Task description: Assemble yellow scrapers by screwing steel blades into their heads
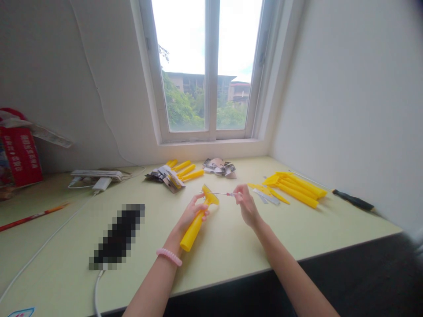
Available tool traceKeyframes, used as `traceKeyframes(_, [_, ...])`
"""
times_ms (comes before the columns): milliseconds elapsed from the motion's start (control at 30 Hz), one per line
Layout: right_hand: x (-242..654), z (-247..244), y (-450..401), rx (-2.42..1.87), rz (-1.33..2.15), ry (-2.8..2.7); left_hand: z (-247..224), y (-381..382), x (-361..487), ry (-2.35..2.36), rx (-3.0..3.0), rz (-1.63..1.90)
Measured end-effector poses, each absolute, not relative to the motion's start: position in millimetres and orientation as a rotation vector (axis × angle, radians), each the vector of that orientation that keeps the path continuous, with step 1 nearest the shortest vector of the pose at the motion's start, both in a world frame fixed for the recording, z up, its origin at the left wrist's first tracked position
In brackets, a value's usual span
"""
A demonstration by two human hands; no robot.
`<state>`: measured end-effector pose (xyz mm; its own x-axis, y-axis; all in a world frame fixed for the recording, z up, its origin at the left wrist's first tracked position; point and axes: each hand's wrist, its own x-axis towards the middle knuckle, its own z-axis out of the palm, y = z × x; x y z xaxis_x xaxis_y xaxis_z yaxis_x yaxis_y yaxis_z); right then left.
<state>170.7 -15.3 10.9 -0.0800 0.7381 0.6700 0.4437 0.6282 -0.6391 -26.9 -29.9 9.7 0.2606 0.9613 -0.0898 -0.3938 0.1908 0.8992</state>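
Yellow scraper (pixel 197 222): was held slanting over the middle of the bench (pixel 238 251), with head up toward the window and handle end down toward the near edge. Was clamped near the neck by the fingers of the left hand (pixel 191 214), presumably to steady the head while leaving its right side exposed. Could not tell a lifted handle end from one resting on the bench.

Slim tool (pixel 229 194), apparently a screwdriver: was pinched at its reddish handle between the closed fingers of the right hand (pixel 243 202) and pointed left, nearly level, at the scraper's head. Was gripped well back, probably to free the shaft and allow fine turning. Could not tell true contact from mere overlap at the tip.

Saw, right of the right hand, more yellow scrapers (pixel 297 194) bunched with handles toward the wall, and beside them yellow strips (pixel 279 196) and grey blades (pixel 272 200), perhaps grouped for easy reach. Noted, toward the window, yellow-handled tools in packaging (pixel 192 175) and crumpled wrappers (pixel 218 167), likely put there to free the working area. Saw also a black-handled tool (pixel 353 200) along the right wall, well apart from both hands.
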Motion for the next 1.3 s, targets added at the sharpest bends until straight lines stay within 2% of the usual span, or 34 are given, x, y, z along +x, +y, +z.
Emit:
traceKeyframes(167, [170.8,12.6,-13.6,-0.926,0.246,-1.671,11.2,-31.3,-26.7,0.78,0.923,1.096])
traceKeyframes(433, [171.3,11.9,-15.6,-1.027,0.349,-1.671,11.1,-31.0,-25.6,0.803,0.952,1.079])
traceKeyframes(667, [172.5,12.3,-14.4,-0.965,0.183,-1.708,9.3,-29.7,-25.6,0.83,0.943,1.08])
traceKeyframes(1300, [170.5,11.2,-13.8,-0.93,0.155,-1.723,6.1,-27.8,-25.9,0.857,0.965,1.081])
